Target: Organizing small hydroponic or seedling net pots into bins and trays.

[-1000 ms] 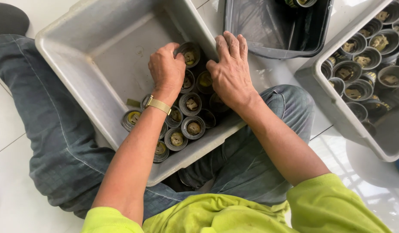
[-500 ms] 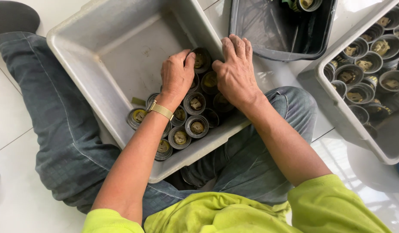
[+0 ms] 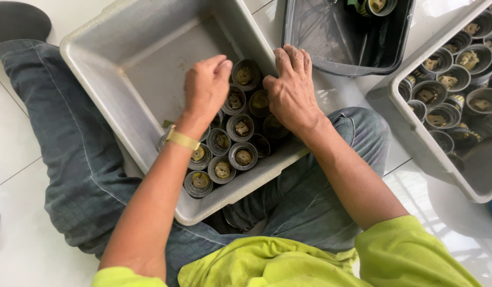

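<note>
Seated person, head cam looking down. Grey plastic tub (image 3: 123, 69) rests tilted on the lap, over legs in blue jeans (image 3: 70, 154), on a white tiled floor (image 3: 12, 149).

Small black round pots (image 3: 230, 141), each w/ a tan plug in the centre, sit packed in rows in the near, lower corner of the tub; rest of the tub floor is bare.

Left hand (image 3: 206, 87): inside the tub, above the pot cluster, fingers curled together, tips at the rim of the farthest pot (image 3: 245, 74). Gold wristband (image 3: 182, 140) on that wrist. Whether the grip is clamped on a pot: cannot tell, fingertips hidden from view.

Right hand (image 3: 291, 90): palm down, fingers spread flat over the pots at the tub's right wall; grip apart, nothing clamped.

Second grey tub (image 3: 416, 138), to the right, well apart from the hands, holds many like pots. Dark bin (image 3: 331, 37), beyond the right hand, holds a few pots at its far end. Sleeves: lime green shirt (image 3: 288, 260).
</note>
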